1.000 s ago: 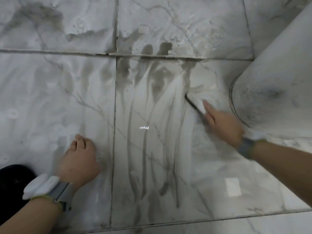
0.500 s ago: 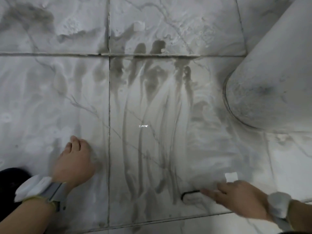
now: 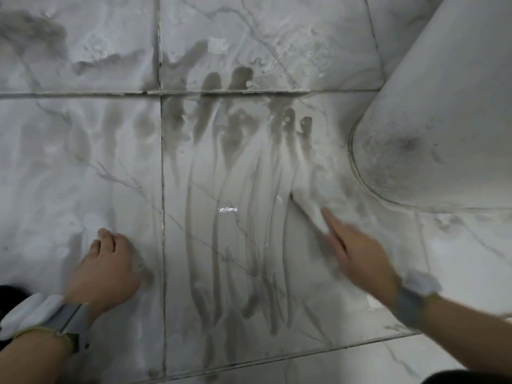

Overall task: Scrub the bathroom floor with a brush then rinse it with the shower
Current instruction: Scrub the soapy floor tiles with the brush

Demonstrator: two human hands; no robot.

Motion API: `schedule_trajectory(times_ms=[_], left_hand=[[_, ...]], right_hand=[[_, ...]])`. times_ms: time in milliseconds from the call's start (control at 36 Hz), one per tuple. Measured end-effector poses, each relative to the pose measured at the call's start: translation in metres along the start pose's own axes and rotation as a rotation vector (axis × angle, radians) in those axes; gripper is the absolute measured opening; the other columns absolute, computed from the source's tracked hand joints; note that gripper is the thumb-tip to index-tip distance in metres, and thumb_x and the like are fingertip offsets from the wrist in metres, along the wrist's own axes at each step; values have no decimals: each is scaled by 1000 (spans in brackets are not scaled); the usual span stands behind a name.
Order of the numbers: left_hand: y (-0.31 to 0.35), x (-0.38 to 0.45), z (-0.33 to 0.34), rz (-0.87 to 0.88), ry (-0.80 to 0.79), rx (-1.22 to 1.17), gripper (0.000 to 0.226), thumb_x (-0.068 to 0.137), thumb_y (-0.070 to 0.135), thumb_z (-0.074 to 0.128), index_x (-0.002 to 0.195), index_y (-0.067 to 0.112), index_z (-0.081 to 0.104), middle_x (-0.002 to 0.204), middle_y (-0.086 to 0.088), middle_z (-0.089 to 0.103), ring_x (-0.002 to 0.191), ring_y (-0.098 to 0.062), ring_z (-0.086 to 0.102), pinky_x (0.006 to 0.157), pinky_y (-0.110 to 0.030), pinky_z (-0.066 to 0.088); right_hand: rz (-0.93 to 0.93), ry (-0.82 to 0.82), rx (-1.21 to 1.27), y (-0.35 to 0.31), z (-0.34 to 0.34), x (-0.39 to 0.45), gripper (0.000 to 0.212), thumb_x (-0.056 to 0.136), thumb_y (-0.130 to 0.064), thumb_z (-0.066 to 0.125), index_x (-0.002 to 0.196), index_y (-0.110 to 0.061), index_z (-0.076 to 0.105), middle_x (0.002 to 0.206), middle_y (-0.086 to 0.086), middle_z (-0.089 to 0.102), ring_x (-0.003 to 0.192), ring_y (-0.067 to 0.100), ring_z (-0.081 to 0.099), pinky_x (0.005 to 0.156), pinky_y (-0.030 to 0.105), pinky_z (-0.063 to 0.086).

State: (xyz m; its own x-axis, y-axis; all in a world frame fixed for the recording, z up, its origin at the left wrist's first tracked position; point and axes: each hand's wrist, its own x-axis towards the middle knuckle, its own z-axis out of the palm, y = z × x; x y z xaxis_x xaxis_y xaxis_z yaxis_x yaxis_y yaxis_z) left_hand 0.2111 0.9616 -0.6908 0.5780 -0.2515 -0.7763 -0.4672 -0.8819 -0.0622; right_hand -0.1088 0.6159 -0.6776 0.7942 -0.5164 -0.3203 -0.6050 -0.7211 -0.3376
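The floor (image 3: 83,167) is white marble-look tile covered in soapy film, with long grey scrub streaks (image 3: 243,217) running away from me on the middle tile. My right hand (image 3: 357,253) grips a white brush (image 3: 309,206) with a dark edge and presses it on the tile near the streaks' right side; the hand and brush are motion-blurred. My left hand (image 3: 106,270) rests on the wet tile at the lower left, fingers curled under, holding nothing. Both wrists wear bands.
A white rounded toilet base (image 3: 432,128) fills the upper right, its foot close to the brush. Dark grout lines (image 3: 162,189) cross the floor. Something black (image 3: 11,292) shows at the lower left edge.
My right hand pulled the brush from beside the toilet base down to the near grout line, then pushed it back up towards the middle. My left hand stayed planted.
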Motion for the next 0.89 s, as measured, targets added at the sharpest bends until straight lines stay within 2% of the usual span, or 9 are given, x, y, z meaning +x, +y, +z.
schedule_trajectory(times_ms=[139, 278, 389, 472, 583, 639, 750, 806, 889], left_hand=[[-6, 3, 0, 25, 2, 3, 73, 95, 33, 52, 152, 3, 17, 167, -24, -4, 154, -38, 12, 122, -44, 25], [-11, 4, 1, 34, 6, 19, 77, 89, 34, 57, 151, 8, 18, 167, -20, -5, 154, -36, 13, 119, -43, 29], [-12, -1, 3, 24, 14, 42, 82, 86, 36, 60, 151, 9, 18, 167, -20, -2, 154, -35, 14, 119, -43, 30], [-10, -2, 0, 25, 10, 59, 81, 87, 35, 57, 152, 9, 16, 167, -20, -3, 154, -35, 14, 120, -42, 28], [-1, -6, -24, 5, -79, 74, 65, 90, 46, 53, 143, 12, 33, 156, -18, 21, 137, -36, 45, 106, -42, 43], [-7, -11, -39, 108, -87, 241, 57, 86, 52, 51, 135, 25, 43, 143, -7, 38, 125, -30, 56, 98, -40, 47], [-24, -27, -90, 482, 89, 694, 55, 77, 27, 47, 132, 29, 46, 134, 2, 55, 118, -24, 62, 99, -40, 48], [-30, -37, -126, 552, -18, 825, 63, 80, 29, 41, 143, 27, 39, 144, 5, 47, 128, -22, 53, 105, -37, 42], [-33, -54, -176, 589, -50, 767, 64, 85, 35, 36, 149, 30, 36, 147, 6, 50, 131, -20, 51, 108, -37, 42]], right_hand=[[-341, -342, -385, 57, 8, -109, 79, 91, -38, 59, 160, -34, 21, 98, -7, 65, 62, 13, 63, 42, 29, 45], [-297, -175, -407, 76, 10, -56, 64, 101, -48, 32, 161, -37, 14, 94, 4, 68, 57, 25, 66, 40, 32, 47], [136, -63, -264, 33, -21, 59, 59, 106, -46, 26, 161, -37, 7, 105, 19, 67, 81, 37, 66, 66, 41, 51], [381, -28, -138, -21, -45, 134, 53, 109, -34, 33, 160, -24, 20, 116, 24, 66, 102, 40, 64, 81, 41, 46], [183, -87, -16, -101, -58, 164, 32, 108, -28, 36, 129, -10, 51, 132, 20, 59, 123, 39, 55, 98, 43, 40], [89, -152, -27, -134, -63, 154, 25, 107, -30, 37, 115, -12, 52, 125, 18, 61, 118, 39, 56, 82, 40, 39], [-22, -246, -204, -180, -55, 127, 19, 105, -25, 37, 111, -11, 48, 111, 15, 65, 104, 36, 62, 66, 35, 31], [-23, -246, -292, -196, -40, 118, 27, 102, -24, 42, 127, -15, 45, 107, 12, 66, 95, 34, 64, 55, 33, 27], [-92, -267, -350, -218, -12, 110, 61, 102, -28, 41, 157, -28, 15, 114, 9, 61, 87, 33, 61, 54, 31, 28]])
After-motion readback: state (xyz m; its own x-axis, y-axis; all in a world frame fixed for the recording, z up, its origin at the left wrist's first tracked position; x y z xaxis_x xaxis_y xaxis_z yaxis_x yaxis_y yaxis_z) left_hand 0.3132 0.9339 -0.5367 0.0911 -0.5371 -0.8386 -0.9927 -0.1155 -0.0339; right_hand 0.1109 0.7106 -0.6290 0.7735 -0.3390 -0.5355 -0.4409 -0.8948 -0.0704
